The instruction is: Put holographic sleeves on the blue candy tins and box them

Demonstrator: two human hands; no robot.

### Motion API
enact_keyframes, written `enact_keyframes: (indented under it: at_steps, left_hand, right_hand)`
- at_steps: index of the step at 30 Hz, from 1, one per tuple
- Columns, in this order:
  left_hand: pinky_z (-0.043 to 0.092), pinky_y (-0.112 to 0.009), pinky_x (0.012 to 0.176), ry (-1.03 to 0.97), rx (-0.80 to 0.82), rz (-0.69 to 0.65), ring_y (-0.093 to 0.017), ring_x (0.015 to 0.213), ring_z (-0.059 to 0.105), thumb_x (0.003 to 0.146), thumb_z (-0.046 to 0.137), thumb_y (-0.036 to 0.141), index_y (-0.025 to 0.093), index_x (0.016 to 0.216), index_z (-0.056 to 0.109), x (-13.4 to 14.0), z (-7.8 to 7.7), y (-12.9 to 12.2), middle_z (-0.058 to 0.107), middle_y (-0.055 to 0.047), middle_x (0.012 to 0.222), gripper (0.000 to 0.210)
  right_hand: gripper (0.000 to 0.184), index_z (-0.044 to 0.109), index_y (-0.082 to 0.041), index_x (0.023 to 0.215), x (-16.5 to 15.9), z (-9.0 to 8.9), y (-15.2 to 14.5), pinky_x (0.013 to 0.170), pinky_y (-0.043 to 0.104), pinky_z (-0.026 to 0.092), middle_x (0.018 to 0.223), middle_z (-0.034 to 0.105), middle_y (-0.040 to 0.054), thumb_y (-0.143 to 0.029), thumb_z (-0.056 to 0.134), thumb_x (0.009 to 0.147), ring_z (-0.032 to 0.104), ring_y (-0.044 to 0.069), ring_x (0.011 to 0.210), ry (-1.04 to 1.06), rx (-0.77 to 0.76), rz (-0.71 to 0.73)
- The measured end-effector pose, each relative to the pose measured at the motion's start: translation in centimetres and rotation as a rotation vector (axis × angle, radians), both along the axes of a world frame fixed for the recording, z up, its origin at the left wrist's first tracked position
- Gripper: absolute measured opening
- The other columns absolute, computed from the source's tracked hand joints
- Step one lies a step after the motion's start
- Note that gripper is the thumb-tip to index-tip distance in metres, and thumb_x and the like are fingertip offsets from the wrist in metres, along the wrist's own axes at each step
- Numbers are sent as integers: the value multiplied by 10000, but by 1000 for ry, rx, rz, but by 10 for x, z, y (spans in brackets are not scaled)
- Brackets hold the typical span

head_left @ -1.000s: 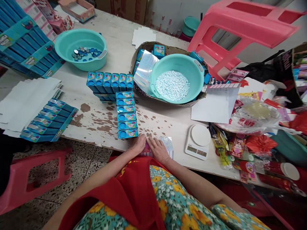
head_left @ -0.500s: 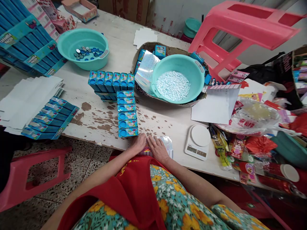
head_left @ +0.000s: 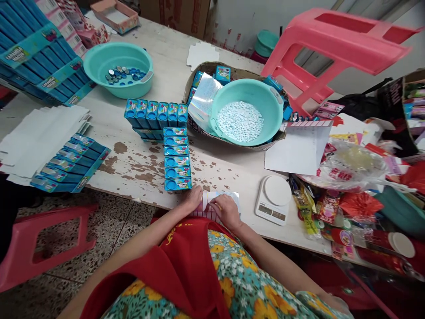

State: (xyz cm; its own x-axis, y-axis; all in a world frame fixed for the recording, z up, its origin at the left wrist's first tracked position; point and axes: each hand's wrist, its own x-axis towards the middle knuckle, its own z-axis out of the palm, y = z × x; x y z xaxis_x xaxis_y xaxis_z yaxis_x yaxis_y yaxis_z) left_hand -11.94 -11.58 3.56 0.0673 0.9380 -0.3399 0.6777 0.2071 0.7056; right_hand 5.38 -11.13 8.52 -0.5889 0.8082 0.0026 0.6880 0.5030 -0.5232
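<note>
Resting left hand (head_left: 194, 198), bunched up, and right hand (head_left: 227, 210), curled narrow, at a shiny sheet (head_left: 235, 197) on the worktop (head_left: 229, 161); cannot tell if pinching it; close to blue tins (head_left: 177, 161).

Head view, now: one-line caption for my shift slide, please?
Hands at a shiny sheet on the worn table, blue tins and a white scale nearby.

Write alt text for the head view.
The left hand and right hand are at a shiny sheet by the near edge of a table. Beyond are blue tins and a bowl of pale pellets; a scale sits to the right.
</note>
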Motion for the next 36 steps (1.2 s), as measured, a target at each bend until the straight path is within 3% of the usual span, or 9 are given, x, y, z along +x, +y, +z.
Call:
enact_keyframes:
  at_steps: [2,5,8,10,13,20,24,29,36]
  left_hand:
    - [408,-331,861,-84,29,-34,-202,960,536,878,331,220,143,908,599,-2,12,-3,605,-104,979,280]
    - [397,-304,911,-487,28,-66,-174,1087,509,919,281,288,206,1191,499,-4,40,-10,574,-73,1173,359]
    - [426,-288,853,-813,-60,-65,-172,1011,550,876,408,334,204,1162,507,-3,67,-14,609,-57,1096,329]
    - [430,-262,781,-790,-83,-44,-157,875,563,798,533,327,175,949,582,-3,83,-14,625,-25,913,220]
    - [409,-229,667,-674,-100,30,-125,721,513,766,553,318,161,746,566,-10,104,-15,566,15,725,159]
    - [409,-219,623,-710,-127,180,-122,685,503,771,559,368,154,766,564,-36,145,-29,568,2,730,214]
    - [392,-214,600,-666,-50,244,-108,631,471,815,498,411,162,702,523,-49,156,-36,532,13,667,275]
    - [396,-223,620,-560,-14,330,-122,642,468,852,407,427,179,660,481,-76,157,-52,503,12,643,322]
    - [327,-212,555,-331,40,434,-106,583,403,851,395,409,183,626,446,-108,139,-59,440,39,593,323]
  right_hand:
    - [165,605,-189,786,0,19,6,693,291,428,731,602,20,-305,519,865,542,153,719,146,-109,-118]
    - [175,589,-190,762,1,46,15,664,276,442,716,600,2,-344,552,837,542,134,670,327,-276,-226]
    - [206,587,-186,727,0,68,19,659,275,446,687,603,-7,-379,594,798,537,131,651,407,-417,-282]
    - [214,587,-185,713,-2,80,20,659,272,444,679,599,-9,-387,617,777,533,129,652,437,-486,-316]
    - [202,590,-186,718,-5,98,21,660,270,440,689,593,-7,-378,632,763,523,128,664,475,-524,-364]
    - [196,598,-188,734,-20,127,20,591,252,436,690,587,6,-374,660,741,515,131,654,578,-615,-398]
    - [183,595,-195,738,-40,129,16,614,258,443,706,598,3,-363,667,741,526,131,662,636,-645,-386]
    - [202,621,-189,751,-77,111,12,665,292,460,729,627,12,-387,658,743,556,145,682,671,-689,-366]
    - [132,679,-228,714,-117,86,10,804,325,415,876,497,23,-360,673,719,498,174,876,544,-310,-345]
